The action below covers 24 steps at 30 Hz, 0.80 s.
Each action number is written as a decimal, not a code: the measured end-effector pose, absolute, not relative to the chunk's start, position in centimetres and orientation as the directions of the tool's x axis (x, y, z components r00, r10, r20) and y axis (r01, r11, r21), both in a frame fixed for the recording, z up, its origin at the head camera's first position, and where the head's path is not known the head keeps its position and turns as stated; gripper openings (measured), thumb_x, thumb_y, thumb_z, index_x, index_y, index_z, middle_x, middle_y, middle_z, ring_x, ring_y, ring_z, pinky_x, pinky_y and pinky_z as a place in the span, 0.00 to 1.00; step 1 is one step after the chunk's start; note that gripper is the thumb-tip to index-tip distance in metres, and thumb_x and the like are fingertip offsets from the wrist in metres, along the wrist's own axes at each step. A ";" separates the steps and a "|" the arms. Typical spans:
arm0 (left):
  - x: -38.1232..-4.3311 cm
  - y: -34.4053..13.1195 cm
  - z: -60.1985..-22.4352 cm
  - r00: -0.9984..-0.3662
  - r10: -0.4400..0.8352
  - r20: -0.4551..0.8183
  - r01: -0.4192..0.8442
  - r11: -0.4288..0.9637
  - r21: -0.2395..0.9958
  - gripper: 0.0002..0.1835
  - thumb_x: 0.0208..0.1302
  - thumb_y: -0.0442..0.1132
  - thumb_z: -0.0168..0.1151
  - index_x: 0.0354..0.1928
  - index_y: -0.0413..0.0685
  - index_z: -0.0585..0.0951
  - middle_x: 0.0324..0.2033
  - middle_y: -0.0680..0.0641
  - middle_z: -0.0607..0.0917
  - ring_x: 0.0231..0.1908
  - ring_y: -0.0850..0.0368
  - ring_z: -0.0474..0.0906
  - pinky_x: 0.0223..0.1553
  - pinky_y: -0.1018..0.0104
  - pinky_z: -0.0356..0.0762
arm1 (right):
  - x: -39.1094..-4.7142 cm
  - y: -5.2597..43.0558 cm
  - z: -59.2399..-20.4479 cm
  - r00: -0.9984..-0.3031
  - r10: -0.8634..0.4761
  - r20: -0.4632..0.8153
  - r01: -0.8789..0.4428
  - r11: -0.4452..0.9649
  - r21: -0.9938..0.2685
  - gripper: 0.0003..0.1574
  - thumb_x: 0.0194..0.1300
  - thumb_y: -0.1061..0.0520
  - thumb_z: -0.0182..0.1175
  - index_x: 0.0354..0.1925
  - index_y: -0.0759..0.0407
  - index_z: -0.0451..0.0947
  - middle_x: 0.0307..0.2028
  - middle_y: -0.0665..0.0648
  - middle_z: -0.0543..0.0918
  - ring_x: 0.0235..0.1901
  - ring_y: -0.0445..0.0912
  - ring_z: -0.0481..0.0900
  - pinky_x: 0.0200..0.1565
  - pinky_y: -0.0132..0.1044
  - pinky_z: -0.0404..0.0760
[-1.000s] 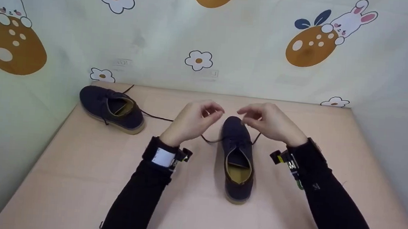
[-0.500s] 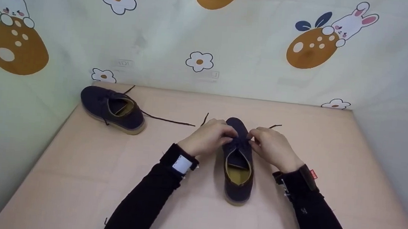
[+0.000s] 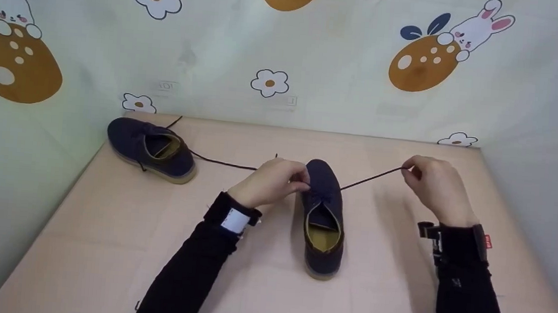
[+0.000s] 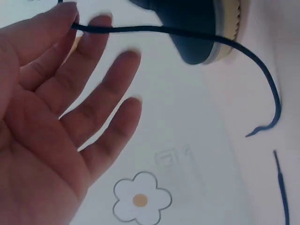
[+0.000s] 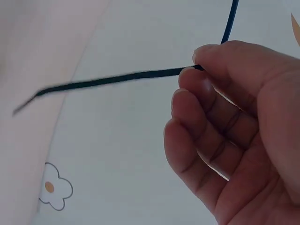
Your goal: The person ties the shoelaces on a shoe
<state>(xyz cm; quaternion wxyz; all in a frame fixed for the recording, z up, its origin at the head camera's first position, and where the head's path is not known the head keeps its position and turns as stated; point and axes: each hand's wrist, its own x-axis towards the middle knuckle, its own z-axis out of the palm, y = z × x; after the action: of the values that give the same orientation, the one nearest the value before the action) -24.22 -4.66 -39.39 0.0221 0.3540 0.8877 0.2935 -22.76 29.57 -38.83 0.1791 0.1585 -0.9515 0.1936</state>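
Observation:
In the head view a dark navy shoe (image 3: 321, 177) stands in the middle, toe toward the back wall. My left hand (image 3: 273, 182) is at the left of its lacing. Thumb and fingertips there pinch a dark shoelace (image 4: 140, 29), whose free end curls down in the left wrist view. Off to the right and raised, my right hand (image 3: 437, 189) pinches the opposite shoelace end (image 3: 372, 178), drawn straight from the shoe. A short tail of this lace (image 5: 117, 78) hangs past the fingertips in the right wrist view.
A second navy shoe (image 3: 131, 137) lies at the back left, angled sideways. Its loose lace (image 3: 223, 163) trails right, toward my left forearm's hand. A patterned wall sheet (image 3: 218, 47) borders the back of the pale pink table (image 3: 258, 294).
Both hands came down to the middle shoe's lacing. Since then my right hand has moved right and up, drawing its lace straight; my left hand has shifted slightly left.

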 end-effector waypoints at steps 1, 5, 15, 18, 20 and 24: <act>-24.2 -4.9 -39.1 -0.754 0.640 0.151 0.604 0.582 0.545 0.05 0.66 0.39 0.67 0.36 0.46 0.84 0.32 0.53 0.85 0.34 0.57 0.80 0.42 0.62 0.76 | -22.7 30.0 -38.6 -0.891 -0.213 0.400 -0.354 0.879 -0.320 0.04 0.63 0.65 0.62 0.34 0.62 0.84 0.21 0.52 0.80 0.21 0.46 0.75 0.28 0.43 0.71; -24.1 -6.1 -38.2 -0.755 0.647 0.107 0.590 0.600 0.541 0.05 0.66 0.39 0.67 0.35 0.46 0.86 0.30 0.53 0.85 0.31 0.60 0.78 0.39 0.63 0.76 | -22.2 31.8 -37.8 -0.907 -0.148 0.393 -0.293 0.894 -0.339 0.04 0.63 0.65 0.62 0.34 0.63 0.84 0.21 0.53 0.80 0.21 0.47 0.74 0.28 0.42 0.69; -23.8 -7.3 -37.0 -0.758 0.648 0.068 0.584 0.630 0.512 0.06 0.68 0.38 0.64 0.38 0.45 0.89 0.32 0.54 0.87 0.35 0.60 0.80 0.42 0.62 0.76 | -20.9 33.1 -36.6 -0.958 -0.130 0.257 -0.223 0.899 -0.376 0.08 0.65 0.61 0.63 0.31 0.65 0.85 0.22 0.52 0.82 0.23 0.47 0.75 0.28 0.39 0.71; -23.5 -6.6 -37.2 -0.742 0.659 0.121 0.613 0.594 0.521 0.07 0.69 0.39 0.63 0.39 0.46 0.88 0.32 0.54 0.87 0.34 0.61 0.80 0.41 0.64 0.76 | -20.4 31.6 -35.9 -0.958 -0.174 0.226 -0.254 0.882 -0.396 0.09 0.66 0.57 0.64 0.30 0.59 0.86 0.22 0.50 0.82 0.24 0.45 0.76 0.30 0.38 0.72; -23.4 -6.0 -37.4 -0.733 0.660 0.163 0.630 0.570 0.527 0.07 0.70 0.39 0.62 0.40 0.47 0.88 0.32 0.53 0.87 0.34 0.61 0.80 0.40 0.65 0.76 | -20.0 30.3 -35.4 -0.957 -0.201 0.210 -0.276 0.856 -0.437 0.10 0.68 0.54 0.64 0.31 0.56 0.86 0.22 0.49 0.82 0.25 0.44 0.77 0.32 0.36 0.72; -23.0 -4.9 -37.6 -0.730 0.648 0.217 0.648 0.554 0.523 0.07 0.70 0.40 0.62 0.40 0.47 0.87 0.33 0.53 0.87 0.33 0.62 0.80 0.39 0.67 0.76 | -19.3 27.6 -34.8 -0.942 -0.261 0.213 -0.335 0.778 -0.531 0.12 0.68 0.48 0.64 0.32 0.52 0.86 0.24 0.48 0.84 0.26 0.43 0.78 0.31 0.31 0.73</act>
<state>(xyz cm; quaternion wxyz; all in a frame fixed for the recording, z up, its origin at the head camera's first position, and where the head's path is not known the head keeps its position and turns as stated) -23.00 -4.94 -37.63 0.0002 0.3673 0.8816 0.2964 -19.34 27.56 -34.81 0.0639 0.1584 -0.9408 0.2929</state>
